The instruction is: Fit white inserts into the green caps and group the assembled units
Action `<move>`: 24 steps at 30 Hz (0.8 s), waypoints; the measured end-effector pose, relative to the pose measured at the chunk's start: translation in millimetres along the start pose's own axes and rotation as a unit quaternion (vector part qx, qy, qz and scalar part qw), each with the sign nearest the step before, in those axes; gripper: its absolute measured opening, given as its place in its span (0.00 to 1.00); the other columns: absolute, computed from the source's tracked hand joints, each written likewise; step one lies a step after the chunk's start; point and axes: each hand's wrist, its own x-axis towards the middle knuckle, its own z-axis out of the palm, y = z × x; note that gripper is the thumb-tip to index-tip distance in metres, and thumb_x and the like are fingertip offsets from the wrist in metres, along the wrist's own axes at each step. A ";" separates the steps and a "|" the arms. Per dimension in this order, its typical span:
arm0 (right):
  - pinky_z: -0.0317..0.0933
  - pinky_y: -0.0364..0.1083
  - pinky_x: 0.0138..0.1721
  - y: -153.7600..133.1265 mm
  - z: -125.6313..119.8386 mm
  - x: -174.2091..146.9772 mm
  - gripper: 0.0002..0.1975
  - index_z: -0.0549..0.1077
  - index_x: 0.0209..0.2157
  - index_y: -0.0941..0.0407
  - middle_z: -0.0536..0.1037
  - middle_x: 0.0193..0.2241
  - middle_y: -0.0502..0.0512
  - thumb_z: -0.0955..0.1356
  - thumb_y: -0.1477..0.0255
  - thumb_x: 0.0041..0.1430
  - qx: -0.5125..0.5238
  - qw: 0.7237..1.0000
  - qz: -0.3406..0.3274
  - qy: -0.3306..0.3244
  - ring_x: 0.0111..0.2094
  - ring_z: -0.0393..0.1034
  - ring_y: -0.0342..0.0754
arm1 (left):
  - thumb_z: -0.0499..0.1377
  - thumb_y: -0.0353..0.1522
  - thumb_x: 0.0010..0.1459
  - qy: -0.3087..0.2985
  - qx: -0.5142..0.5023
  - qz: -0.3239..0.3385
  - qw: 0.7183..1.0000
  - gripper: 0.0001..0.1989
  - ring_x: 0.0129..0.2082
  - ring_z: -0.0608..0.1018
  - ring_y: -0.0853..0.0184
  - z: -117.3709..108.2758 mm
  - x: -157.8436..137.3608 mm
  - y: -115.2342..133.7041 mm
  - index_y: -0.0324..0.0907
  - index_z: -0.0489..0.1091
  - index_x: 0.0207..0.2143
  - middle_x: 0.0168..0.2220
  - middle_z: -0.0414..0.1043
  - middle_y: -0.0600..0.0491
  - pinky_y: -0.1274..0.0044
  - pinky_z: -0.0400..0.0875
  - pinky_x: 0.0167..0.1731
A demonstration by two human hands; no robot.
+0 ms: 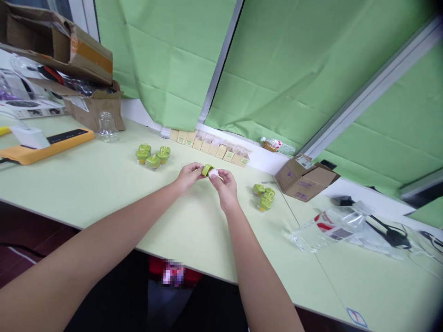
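Two bare hands meet over a pale green table (204,240), a row of small cardboard boxes (207,145) lined up just beyond the grip at the foot of green curtains (166,60). Left of the grip stands a cluster of five green-lidded containers (152,162); farther left are a clear plastic dome (107,127), an orange power strip (65,143) with a white adapter (29,138) on it, and stacked cartons (93,108). To the right sits a smaller cluster of like containers (266,202), with an open carton (301,180) and a large clear bottle (332,226) lying on its side well beyond it; a smaller bottle (272,144) lies on the ledge behind. At the centre, the left hand (188,177) pinches a green piece (206,170) between thumb and fingers, while the right hand (226,186) pinches a white piece (213,174) at its right side. The green piece is small, yellow-green and rounded, its near side showing a darker hollow; the white one is pale and blunt, partly hidden by the right thumb, and whether it sits inside the green cannot be told
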 end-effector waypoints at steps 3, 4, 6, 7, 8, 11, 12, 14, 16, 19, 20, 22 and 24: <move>0.68 0.50 0.49 -3.5 0.0 -0.4 0.20 0.71 0.39 0.55 0.76 0.44 0.54 0.76 0.66 0.45 0.007 1.000 -0.010 -0.004 0.40 0.73 0.47 | 0.69 0.42 0.46 -0.011 0.006 0.016 1.000 0.18 0.37 0.76 0.67 0.4 -0.2 1.2 0.37 0.72 0.30 0.34 0.74 0.51 0.65 0.72 0.50; 0.68 0.50 0.48 -5.0 0.0 -0.5 0.20 0.71 0.39 0.55 0.76 0.44 0.54 0.76 0.66 0.44 0.006 1.000 -0.011 -0.003 0.40 0.73 0.47 | 0.69 0.42 0.46 -0.013 0.008 0.020 1.000 0.18 0.37 0.76 0.67 0.5 -0.2 1.6 0.37 0.72 0.31 0.34 0.74 0.51 0.65 0.72 0.50; 0.68 0.50 0.48 -7.6 -0.3 -0.4 0.19 0.71 0.38 0.55 0.76 0.43 0.54 0.76 0.67 0.44 -0.004 1.000 -0.015 -0.003 0.40 0.73 0.47 | 0.69 0.43 0.46 -0.014 0.009 0.027 1.000 0.19 0.37 0.76 0.67 0.7 -0.2 2.2 0.37 0.73 0.31 0.34 0.74 0.51 0.65 0.72 0.50; 0.68 0.50 0.48 -8.6 -0.6 -0.3 0.19 0.71 0.38 0.55 0.77 0.43 0.55 0.76 0.67 0.44 -0.011 1.000 -0.018 -0.004 0.40 0.74 0.47 | 0.69 0.43 0.46 -0.013 0.010 0.029 0.999 0.19 0.37 0.76 0.67 0.8 -0.3 2.5 0.37 0.73 0.31 0.34 0.74 0.51 0.65 0.73 0.50; 0.68 0.50 0.48 -9.1 -0.9 0.0 0.19 0.72 0.38 0.55 0.77 0.42 0.55 0.76 0.67 0.44 -0.018 1.000 -0.022 -0.006 0.40 0.74 0.48 | 0.69 0.43 0.46 -0.012 0.011 0.031 0.999 0.19 0.37 0.76 0.67 0.9 -0.4 2.7 0.37 0.73 0.31 0.34 0.74 0.51 0.65 0.73 0.50; 0.68 0.50 0.48 -7.3 -1.4 0.7 0.19 0.72 0.39 0.56 0.78 0.42 0.56 0.76 0.67 0.45 -0.033 0.999 -0.037 -0.014 0.40 0.74 0.48 | 0.69 0.44 0.46 -0.006 0.018 0.034 0.999 0.19 0.36 0.76 0.67 1.1 -1.1 2.9 0.37 0.73 0.31 0.33 0.74 0.51 0.65 0.73 0.49; 0.68 0.50 0.47 -6.0 -1.2 0.7 0.19 0.72 0.39 0.56 0.78 0.42 0.56 0.76 0.66 0.45 -0.038 0.998 -0.043 -0.014 0.40 0.75 0.48 | 0.69 0.44 0.46 -0.003 0.020 0.033 0.999 0.19 0.36 0.76 0.67 1.1 -1.3 2.8 0.37 0.73 0.31 0.33 0.74 0.52 0.65 0.74 0.49; 0.69 0.50 0.46 -3.6 -0.3 -0.2 0.19 0.72 0.40 0.55 0.78 0.44 0.57 0.76 0.65 0.45 -0.055 0.997 -0.051 -0.011 0.41 0.75 0.49 | 0.69 0.43 0.46 0.002 0.022 0.028 0.999 0.19 0.35 0.77 0.67 0.7 -1.8 2.6 0.37 0.73 0.30 0.32 0.75 0.52 0.65 0.74 0.48; 0.70 0.50 0.45 -2.4 1.2 -2.2 0.20 0.73 0.41 0.55 0.78 0.44 0.56 0.75 0.64 0.47 -0.081 0.996 -0.049 -0.006 0.41 0.76 0.51 | 0.69 0.42 0.46 0.006 0.022 0.019 1.000 0.18 0.35 0.77 0.66 0.2 -2.1 2.4 0.36 0.73 0.30 0.32 0.75 0.52 0.65 0.74 0.49; 0.72 0.49 0.42 -2.4 3.6 -5.7 0.20 0.73 0.43 0.54 0.79 0.43 0.56 0.74 0.62 0.50 -0.128 0.990 -0.058 -0.002 0.40 0.77 0.51 | 0.69 0.40 0.46 0.010 0.009 0.003 1.000 0.16 0.36 0.78 0.66 -0.2 -2.2 1.5 0.36 0.72 0.29 0.32 0.75 0.51 0.65 0.74 0.49; 0.72 0.49 0.42 -2.4 4.1 -6.6 0.19 0.73 0.43 0.54 0.79 0.42 0.56 0.74 0.62 0.51 -0.143 0.987 -0.069 -0.001 0.39 0.77 0.51 | 0.69 0.39 0.46 0.010 0.003 -0.003 1.000 0.16 0.36 0.78 0.66 -0.1 -2.3 1.1 0.36 0.72 0.29 0.32 0.75 0.51 0.65 0.74 0.49; 0.72 0.49 0.43 -1.9 4.9 -7.6 0.18 0.73 0.44 0.54 0.79 0.43 0.56 0.72 0.62 0.53 -0.174 0.980 -0.097 0.000 0.39 0.77 0.50 | 0.69 0.37 0.46 0.012 -0.010 -0.017 1.000 0.14 0.36 0.78 0.66 0.5 -2.5 0.4 0.36 0.72 0.28 0.32 0.75 0.51 0.66 0.74 0.49; 0.73 0.49 0.43 -1.3 5.1 -8.1 0.16 0.73 0.44 0.54 0.78 0.43 0.56 0.71 0.62 0.56 -0.206 0.969 -0.136 -0.001 0.40 0.77 0.50 | 0.69 0.36 0.46 0.016 -0.025 -0.032 0.999 0.13 0.35 0.78 0.66 1.6 -2.9 0.2 0.36 0.72 0.28 0.32 0.75 0.51 0.66 0.73 0.49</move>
